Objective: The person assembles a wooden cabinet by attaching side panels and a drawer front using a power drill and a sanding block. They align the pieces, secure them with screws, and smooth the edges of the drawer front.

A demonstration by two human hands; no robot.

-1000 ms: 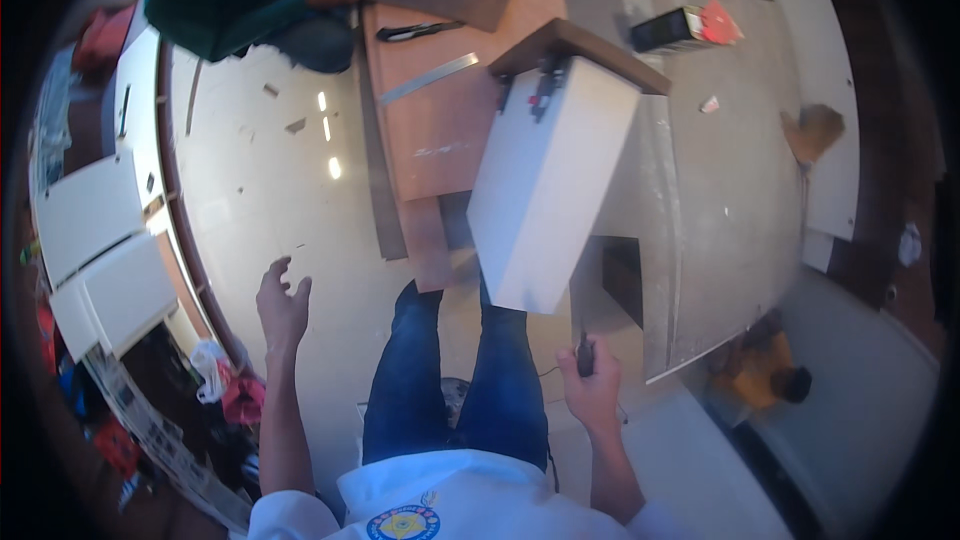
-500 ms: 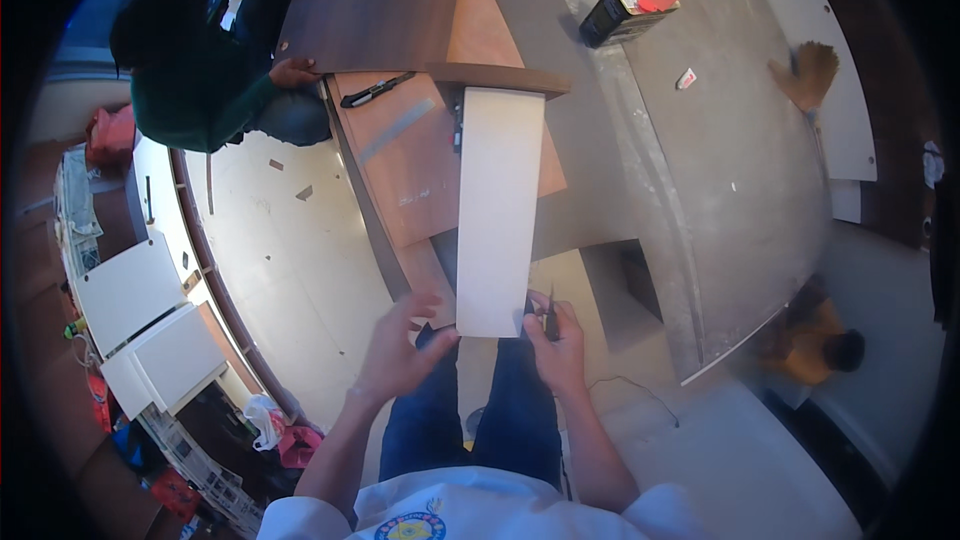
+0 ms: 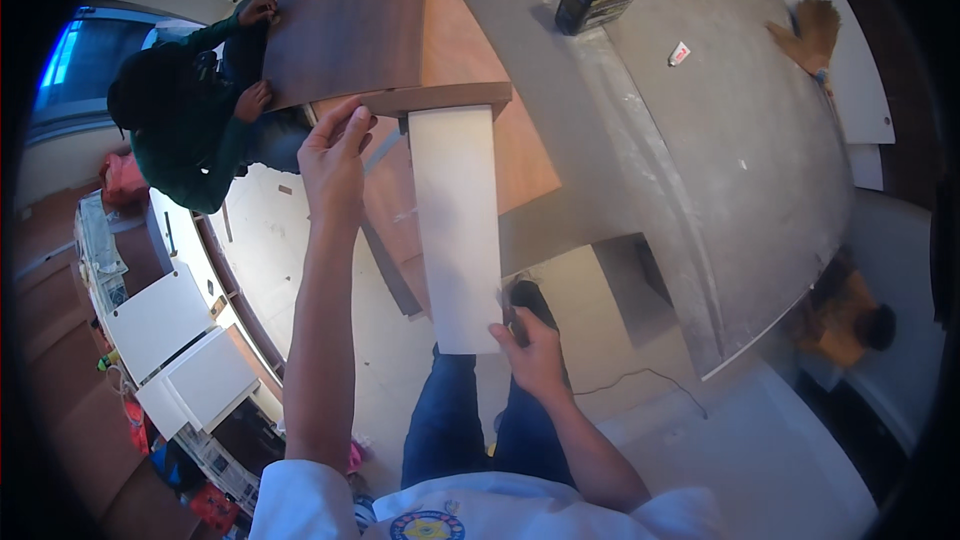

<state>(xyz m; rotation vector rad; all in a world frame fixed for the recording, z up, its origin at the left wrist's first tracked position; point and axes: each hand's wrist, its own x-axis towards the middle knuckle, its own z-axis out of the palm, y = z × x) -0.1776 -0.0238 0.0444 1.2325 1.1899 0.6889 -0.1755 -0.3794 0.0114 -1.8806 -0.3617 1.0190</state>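
Two bare hands work at the left edge of a broad grey board (image 3: 745, 225), whose matt, dusty surface serves as a floor-level rest for loose items. Near its far left corner, a dark brown panel (image 3: 350, 30) with a smooth wood-grain face overlaps an orange-brown sheet (image 3: 530, 155); a co-worker's hand (image 3: 254, 100) rests at the panel's near left corner, seemingly to keep it steady. In front of that sheet is a long white panel (image 3: 455, 230), flat and rectangular, its near end over the person's legs; a narrow brown strip (image 3: 440, 98) crosses its far end, making a T. Whether the white panel bears on the sheet cannot be told. A straw broom (image 3: 812, 30), fanned and bristly, lies by the grey board's right edge, and a boxy dark metal tin (image 3: 595, 5) stands toward its far edge. The left hand (image 3: 332, 165) is half curled at the strip's left end; whether it grips or only touches is unclear. The right hand (image 3: 535, 355) is closed round a slim dark tool (image 3: 514, 323), its thumb against the white panel's near right corner, apparently bracing it. Smallest, a white-and-red tube (image 3: 680, 54) lies right of the tin.
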